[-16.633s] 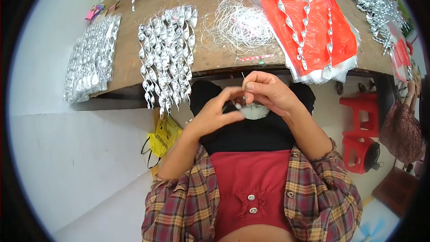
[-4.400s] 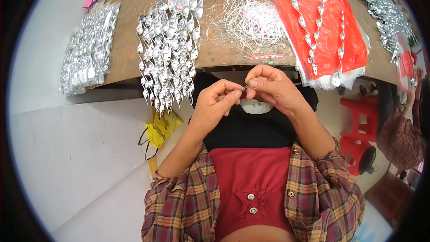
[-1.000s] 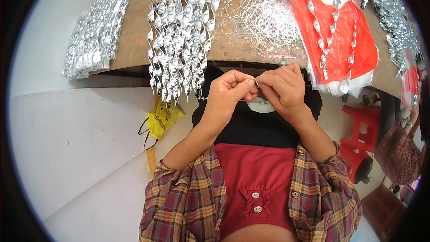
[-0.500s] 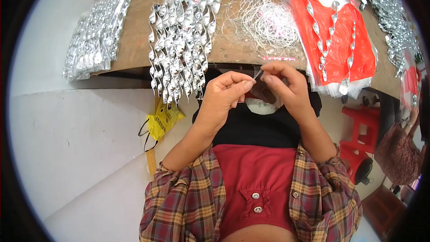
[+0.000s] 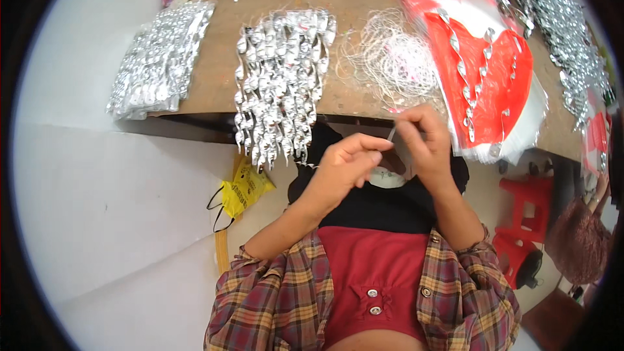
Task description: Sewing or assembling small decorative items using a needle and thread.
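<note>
Just past the table's front edge, my left hand is closed in a pinch, thumb against forefinger. My right hand faces it, its thumb and forefinger pressed together too. A thin pale strip runs between both sets of fingertips; its ends are hidden. Beside my left hand a short twisted silver piece sticks out, and I cannot tell whether it joins the strip. Several twisted silver foil spirals lie in a bundle left of my hands, their ends hanging over the edge.
Bagged silver spirals lie at the far left of the table. Tangled white string sits beyond my hands. Red and clear plastic bags carry loose spirals at the right. A silver heap and red stools are further right.
The view has shifted, so the table reaches lower and more silver spirals show at its far side. A short twisted silver piece now shows beside my left hand. Both hands keep their pinch.
</note>
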A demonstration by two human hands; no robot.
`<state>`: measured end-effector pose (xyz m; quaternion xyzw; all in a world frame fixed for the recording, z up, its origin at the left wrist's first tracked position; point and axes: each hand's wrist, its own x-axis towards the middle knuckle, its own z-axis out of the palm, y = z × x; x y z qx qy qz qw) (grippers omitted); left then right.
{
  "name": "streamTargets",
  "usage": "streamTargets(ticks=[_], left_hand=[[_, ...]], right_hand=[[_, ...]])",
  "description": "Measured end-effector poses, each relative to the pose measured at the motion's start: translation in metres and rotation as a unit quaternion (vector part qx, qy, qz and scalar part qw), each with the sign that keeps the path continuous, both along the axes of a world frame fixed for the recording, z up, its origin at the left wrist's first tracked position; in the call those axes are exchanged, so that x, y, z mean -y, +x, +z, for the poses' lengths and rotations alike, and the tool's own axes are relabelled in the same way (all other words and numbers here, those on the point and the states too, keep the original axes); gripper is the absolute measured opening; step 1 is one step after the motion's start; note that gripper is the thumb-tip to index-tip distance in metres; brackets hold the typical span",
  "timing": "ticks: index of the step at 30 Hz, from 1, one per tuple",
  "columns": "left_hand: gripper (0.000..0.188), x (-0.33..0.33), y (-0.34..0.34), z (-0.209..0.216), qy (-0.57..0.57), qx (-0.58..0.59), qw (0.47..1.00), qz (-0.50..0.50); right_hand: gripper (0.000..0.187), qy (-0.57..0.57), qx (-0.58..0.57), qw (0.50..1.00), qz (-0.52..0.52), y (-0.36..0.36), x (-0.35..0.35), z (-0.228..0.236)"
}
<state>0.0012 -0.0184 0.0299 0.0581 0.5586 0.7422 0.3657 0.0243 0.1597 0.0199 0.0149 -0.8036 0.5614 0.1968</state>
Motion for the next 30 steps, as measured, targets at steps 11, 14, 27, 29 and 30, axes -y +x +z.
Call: streamTargets(ticks=[11, 14, 27, 29, 30], left_hand=[[0.034, 0.024, 0.0, -0.016, -0.145, -0.261, 0.934, -0.195], [0.031, 0.033, -0.017, 0.021, -0.121, -0.214, 0.968, 0.05], [0.049, 0.086, -0.184, 0.006, -0.318, -0.33, 0.864, 0.212], [0.052, 0.119, -0.201, -0.029, -0.299, -0.43, 0.817, 0.241], [0.051, 0.109, -0.193, -0.018, -0.319, -0.361, 0.853, 0.2]], right_hand=[[0.008, -0.201, -0.047, 0.971, -0.121, -0.008, -0.048, 0.006], [0.015, -0.233, -0.005, 0.968, -0.095, -0.002, -0.039, 0.007], [0.013, -0.193, 0.052, 0.979, -0.031, 0.004, -0.039, 0.002], [0.013, -0.13, 0.094, 0.987, -0.025, -0.012, -0.033, 0.012], [0.013, -0.041, 0.031, 0.998, -0.028, -0.025, -0.043, 0.011]])
